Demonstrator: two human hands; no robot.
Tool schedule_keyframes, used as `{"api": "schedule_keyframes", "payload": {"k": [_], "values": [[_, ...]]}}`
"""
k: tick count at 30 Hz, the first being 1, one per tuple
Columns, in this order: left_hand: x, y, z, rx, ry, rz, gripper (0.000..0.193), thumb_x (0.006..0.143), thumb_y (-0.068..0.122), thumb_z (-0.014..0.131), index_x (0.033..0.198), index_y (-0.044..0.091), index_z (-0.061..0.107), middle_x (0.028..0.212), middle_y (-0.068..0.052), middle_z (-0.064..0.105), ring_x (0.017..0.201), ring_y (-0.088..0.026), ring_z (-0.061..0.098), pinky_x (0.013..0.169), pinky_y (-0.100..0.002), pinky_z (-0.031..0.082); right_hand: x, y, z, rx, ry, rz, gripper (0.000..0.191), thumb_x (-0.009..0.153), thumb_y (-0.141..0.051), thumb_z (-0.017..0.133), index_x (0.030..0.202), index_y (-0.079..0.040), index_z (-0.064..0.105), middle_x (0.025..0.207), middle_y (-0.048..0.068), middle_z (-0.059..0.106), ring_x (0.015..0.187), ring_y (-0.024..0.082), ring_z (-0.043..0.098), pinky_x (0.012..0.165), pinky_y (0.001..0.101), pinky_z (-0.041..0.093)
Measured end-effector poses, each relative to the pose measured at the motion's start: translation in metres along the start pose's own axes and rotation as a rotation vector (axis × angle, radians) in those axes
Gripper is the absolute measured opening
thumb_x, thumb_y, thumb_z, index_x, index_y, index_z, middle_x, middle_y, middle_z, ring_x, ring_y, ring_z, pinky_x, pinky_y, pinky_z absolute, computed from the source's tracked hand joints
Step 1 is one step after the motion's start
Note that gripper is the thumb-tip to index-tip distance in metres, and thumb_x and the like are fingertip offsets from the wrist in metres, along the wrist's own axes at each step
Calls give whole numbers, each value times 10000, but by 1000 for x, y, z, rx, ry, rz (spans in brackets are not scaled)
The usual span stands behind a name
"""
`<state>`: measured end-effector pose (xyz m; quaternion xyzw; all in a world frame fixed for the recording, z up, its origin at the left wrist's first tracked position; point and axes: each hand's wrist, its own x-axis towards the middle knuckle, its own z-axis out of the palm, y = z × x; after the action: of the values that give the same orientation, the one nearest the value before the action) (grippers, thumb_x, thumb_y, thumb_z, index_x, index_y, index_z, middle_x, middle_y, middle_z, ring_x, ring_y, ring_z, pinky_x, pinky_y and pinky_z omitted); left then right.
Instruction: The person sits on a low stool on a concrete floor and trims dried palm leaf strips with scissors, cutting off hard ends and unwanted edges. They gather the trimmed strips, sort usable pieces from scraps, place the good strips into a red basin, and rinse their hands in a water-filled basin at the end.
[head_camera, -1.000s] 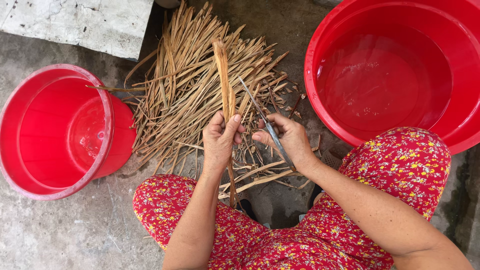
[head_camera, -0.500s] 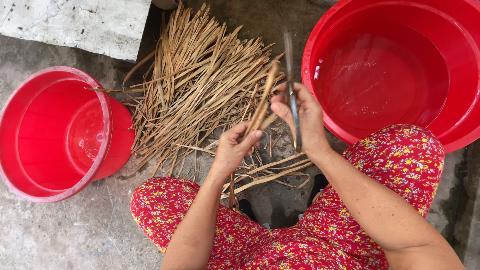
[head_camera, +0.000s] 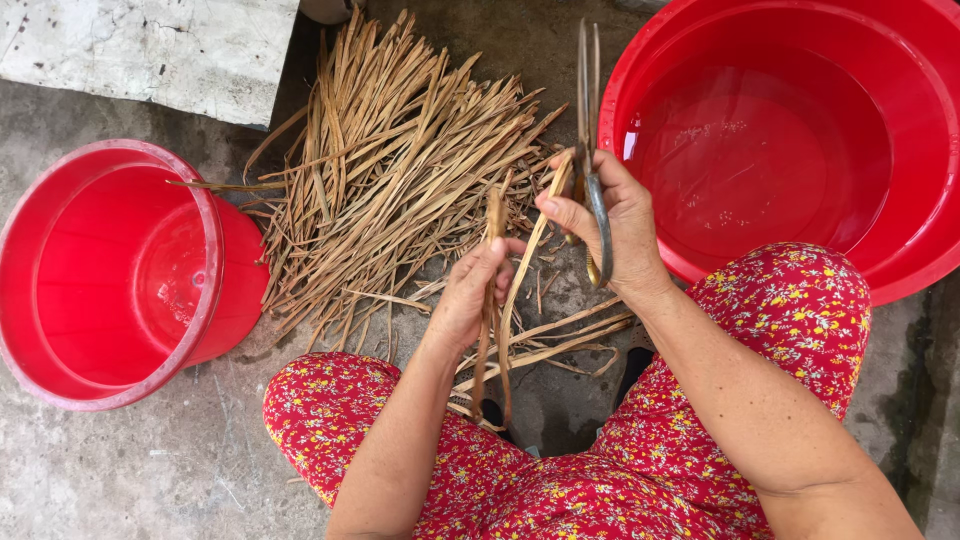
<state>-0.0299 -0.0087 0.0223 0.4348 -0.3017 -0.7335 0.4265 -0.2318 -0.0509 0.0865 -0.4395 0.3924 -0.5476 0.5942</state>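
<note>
Fingers of your left hand (head_camera: 468, 295) are clenched round a dry, tan, split strip of reed or stalk (head_camera: 492, 300), gripping it near its upper end, so most of its length hangs below the fist toward your lap. Its long axis runs nearly upright in the view, tilted only a little. One thin split half peels away from it and slants up and to the right, where the thumb and forefinger of your right hand (head_camera: 610, 225) pinch its tip. That same right hand is also closed on a pair of long, dark metal scissors (head_camera: 590, 150): the handles lie in the palm, and the blades point straight up past the fingertips, close together.

So the strip sits between your two hands, with the left the nearer and firmer hold. The right hand meets only the peeled end, up and to the right of the left fist.

Behind your hands a heap of similar tan strips (head_camera: 390, 170) lies on the concrete floor (head_camera: 130, 470). A small red plastic bucket (head_camera: 100, 275) stands at your left, and a large red plastic basin (head_camera: 800, 140) holding water stands at your right.
</note>
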Motion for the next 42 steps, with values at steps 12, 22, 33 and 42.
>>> {"api": "schedule_keyframes", "payload": {"k": [12,22,33,42], "values": [[0,-3,19,65,107,149,188,935,112,744,1113,62,710,867,-43,770,537,-28,497,480,-172,401,-4,26,6,-101,-61,82,390,898,-38,769,1243,-61,589,985,8,694,891,84,690,759,255,603],[7,10,-3,-124,225,320,208,952,133,752,1129,46,684,910,-100,778,562,-41,526,501,-182,417,-19,26,22,-694,-107,-14,752,783,-386,880,1368,-70,529,1100,34,671,886,122,639,786,313,551],[0,10,10,-68,291,269,247,934,146,754,1154,61,679,868,-8,727,572,-24,550,482,-169,443,-29,14,36,-844,-76,-27,752,772,-456,863,1330,-59,553,1044,86,656,821,200,640,733,358,550],[2,5,6,-65,298,291,249,940,150,763,1160,70,680,850,-15,722,569,-24,537,474,-167,421,-28,11,38,-719,-54,85,554,762,-406,876,1177,-95,685,807,51,745,714,105,677,643,315,551]]}}
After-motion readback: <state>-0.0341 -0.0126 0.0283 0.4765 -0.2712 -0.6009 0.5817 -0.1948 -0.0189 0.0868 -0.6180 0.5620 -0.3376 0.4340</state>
